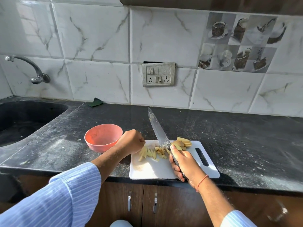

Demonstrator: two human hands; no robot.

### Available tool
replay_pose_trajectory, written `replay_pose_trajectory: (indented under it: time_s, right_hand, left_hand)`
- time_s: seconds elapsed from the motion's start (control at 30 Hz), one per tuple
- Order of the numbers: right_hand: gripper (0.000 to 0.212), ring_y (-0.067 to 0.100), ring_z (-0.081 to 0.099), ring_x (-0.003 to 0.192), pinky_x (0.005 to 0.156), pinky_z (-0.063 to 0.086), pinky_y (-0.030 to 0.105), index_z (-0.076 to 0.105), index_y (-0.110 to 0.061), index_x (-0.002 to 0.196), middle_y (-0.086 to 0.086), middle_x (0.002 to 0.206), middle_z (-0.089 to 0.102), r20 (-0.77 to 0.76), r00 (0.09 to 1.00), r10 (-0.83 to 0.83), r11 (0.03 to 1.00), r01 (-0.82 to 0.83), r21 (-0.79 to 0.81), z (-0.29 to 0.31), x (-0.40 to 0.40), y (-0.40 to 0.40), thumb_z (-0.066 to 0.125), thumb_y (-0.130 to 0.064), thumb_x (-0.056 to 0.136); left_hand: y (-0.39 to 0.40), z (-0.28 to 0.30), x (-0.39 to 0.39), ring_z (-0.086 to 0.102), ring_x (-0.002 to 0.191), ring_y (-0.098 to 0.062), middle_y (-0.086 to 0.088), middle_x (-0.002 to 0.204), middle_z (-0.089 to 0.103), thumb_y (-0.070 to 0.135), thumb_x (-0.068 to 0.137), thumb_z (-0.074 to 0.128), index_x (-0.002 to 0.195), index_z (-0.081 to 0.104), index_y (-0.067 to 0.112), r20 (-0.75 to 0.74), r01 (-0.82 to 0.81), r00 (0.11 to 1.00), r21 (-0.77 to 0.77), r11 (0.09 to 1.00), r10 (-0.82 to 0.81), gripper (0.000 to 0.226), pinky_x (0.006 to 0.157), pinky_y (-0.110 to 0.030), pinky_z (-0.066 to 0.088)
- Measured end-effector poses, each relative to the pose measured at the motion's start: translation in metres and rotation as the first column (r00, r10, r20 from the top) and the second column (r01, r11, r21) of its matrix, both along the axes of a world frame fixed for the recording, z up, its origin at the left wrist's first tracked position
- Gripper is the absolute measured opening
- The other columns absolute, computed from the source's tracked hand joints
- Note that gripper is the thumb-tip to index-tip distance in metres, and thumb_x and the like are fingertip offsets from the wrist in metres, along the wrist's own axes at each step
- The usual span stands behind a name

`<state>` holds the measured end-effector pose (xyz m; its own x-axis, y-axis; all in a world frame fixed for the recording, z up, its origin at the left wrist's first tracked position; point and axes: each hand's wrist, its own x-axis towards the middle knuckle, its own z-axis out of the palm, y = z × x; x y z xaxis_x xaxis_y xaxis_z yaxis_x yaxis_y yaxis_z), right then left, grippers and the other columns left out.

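Note:
A white cutting board [152,169] lies at the counter's front edge. On it are pale yellow potato sticks [147,153], small chopped bits [160,151] and a stack of slices [183,142]. My right hand [185,164] grips the dark handle of a large knife [158,128], whose blade points up and away over the board. At the board's left edge my left hand [131,141] is curled into a fist beside the sticks; whether it holds any pieces is hidden.
A salmon-pink bowl [103,136] stands on the black counter [246,145] just left of the board. A dark sink [24,120] with a wall tap [32,69] is at the far left. A green scrap [95,102] lies by the tiled wall. Cabinet doors [142,203] are below.

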<state>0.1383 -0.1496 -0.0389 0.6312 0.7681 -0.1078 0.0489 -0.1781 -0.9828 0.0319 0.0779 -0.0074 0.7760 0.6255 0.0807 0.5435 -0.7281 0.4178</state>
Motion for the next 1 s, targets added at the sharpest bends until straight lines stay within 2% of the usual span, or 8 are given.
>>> replay_pose_trajectory:
  time_s: [0.07, 0.13, 0.27, 0.4, 0.47, 0.57, 0.8, 1.0]
  right_hand:
    - [0.057, 0.019, 0.032, 0.042, 0.04, 0.028, 0.025, 0.057, -0.013, 0.082, 0.008, 0.057, 0.039, -0.005, 1.0, 0.002, 1.0, -0.002, 0.005, 0.0, 0.0, 0.0, 0.047, -0.065, 0.103]
    - [0.056, 0.019, 0.032, 0.042, 0.04, 0.028, 0.025, 0.058, -0.014, 0.082, 0.007, 0.057, 0.039, -0.006, 1.0, 0.006, 1.0, -0.006, 0.009, 0.0, 0.0, -0.001, 0.047, -0.064, 0.104]
    - [0.057, 0.019, 0.033, 0.041, 0.04, 0.029, 0.025, 0.059, -0.013, 0.082, 0.008, 0.057, 0.04, 0.002, 1.0, 0.011, 1.0, -0.011, 0.004, 0.001, 0.0, -0.001, 0.047, -0.065, 0.104]
    - [0.056, 0.019, 0.034, 0.041, 0.04, 0.029, 0.024, 0.059, -0.013, 0.083, 0.007, 0.057, 0.041, 0.002, 1.0, 0.01, 1.0, -0.01, 0.003, 0.002, -0.001, -0.002, 0.047, -0.064, 0.104]
    - [0.056, 0.019, 0.033, 0.041, 0.04, 0.029, 0.025, 0.059, -0.013, 0.083, 0.008, 0.058, 0.042, 0.01, 1.0, 0.008, 1.0, -0.008, 0.001, 0.001, 0.0, -0.001, 0.047, -0.064, 0.104]
    - [0.056, 0.02, 0.033, 0.041, 0.04, 0.028, 0.025, 0.059, -0.012, 0.084, 0.008, 0.057, 0.041, 0.015, 1.0, 0.007, 1.0, -0.007, 0.001, 0.001, 0.0, -0.001, 0.047, -0.063, 0.104]
    - [0.056, 0.02, 0.032, 0.041, 0.04, 0.026, 0.025, 0.058, -0.013, 0.081, 0.008, 0.057, 0.04, -0.002, 1.0, 0.003, 1.0, -0.003, 0.006, 0.0, 0.0, -0.001, 0.049, -0.063, 0.104]
    - [0.056, 0.02, 0.032, 0.041, 0.041, 0.026, 0.025, 0.058, -0.013, 0.081, 0.008, 0.056, 0.039, -0.013, 1.0, 0.003, 1.0, -0.003, 0.003, 0.0, 0.001, -0.001, 0.049, -0.064, 0.103]
  left_hand:
    - [0.004, -0.002, 0.001, 0.071, 0.07, -0.023, -0.003, 0.076, 0.077, 0.014, 0.09, 0.056, 0.073, 0.077, 0.011, -0.025, -0.013, 1.0, 0.055, 0.998, 0.015, 0.026, 0.059, -0.037, 0.061]
    - [0.0, 0.0, 0.0, 0.063, 0.064, -0.023, -0.002, 0.066, 0.065, 0.018, 0.093, 0.054, 0.065, 0.063, 0.011, -0.111, -0.03, 0.993, 0.091, 0.995, 0.04, 0.031, 0.052, -0.031, 0.052]
    - [-0.006, 0.001, 0.0, 0.063, 0.075, -0.022, -0.001, 0.075, 0.059, 0.056, 0.099, 0.058, 0.094, 0.071, 0.011, -0.265, -0.045, 0.96, 0.152, 0.987, 0.085, 0.047, 0.06, -0.029, 0.051]
    - [-0.008, -0.007, 0.002, 0.058, 0.062, -0.018, 0.0, 0.068, 0.058, 0.062, 0.088, 0.069, 0.071, 0.06, 0.013, -0.274, -0.003, 0.961, 0.159, 0.987, 0.047, 0.052, 0.044, -0.027, 0.038]
    - [-0.011, -0.008, 0.002, 0.064, 0.066, -0.022, -0.003, 0.072, 0.064, 0.069, 0.086, 0.068, 0.064, 0.054, 0.015, -0.253, 0.0, 0.966, 0.166, 0.986, 0.043, 0.06, 0.046, -0.029, 0.039]
    - [-0.02, -0.01, 0.005, 0.059, 0.064, -0.02, 0.0, 0.066, 0.058, 0.082, 0.084, 0.06, 0.062, 0.057, 0.014, -0.226, -0.03, 0.971, 0.19, 0.981, 0.073, 0.071, 0.051, -0.03, 0.041]
    - [-0.039, -0.015, 0.015, 0.052, 0.06, -0.01, 0.004, 0.068, 0.054, 0.071, 0.085, 0.071, 0.063, 0.049, 0.016, -0.172, -0.034, 0.983, 0.203, 0.979, 0.07, 0.063, 0.047, -0.025, 0.037]
    - [-0.035, -0.014, 0.018, 0.054, 0.059, -0.01, 0.003, 0.07, 0.059, 0.041, 0.089, 0.068, 0.064, 0.052, 0.017, -0.163, -0.011, 0.986, 0.195, 0.981, 0.044, 0.037, 0.045, -0.023, 0.035]
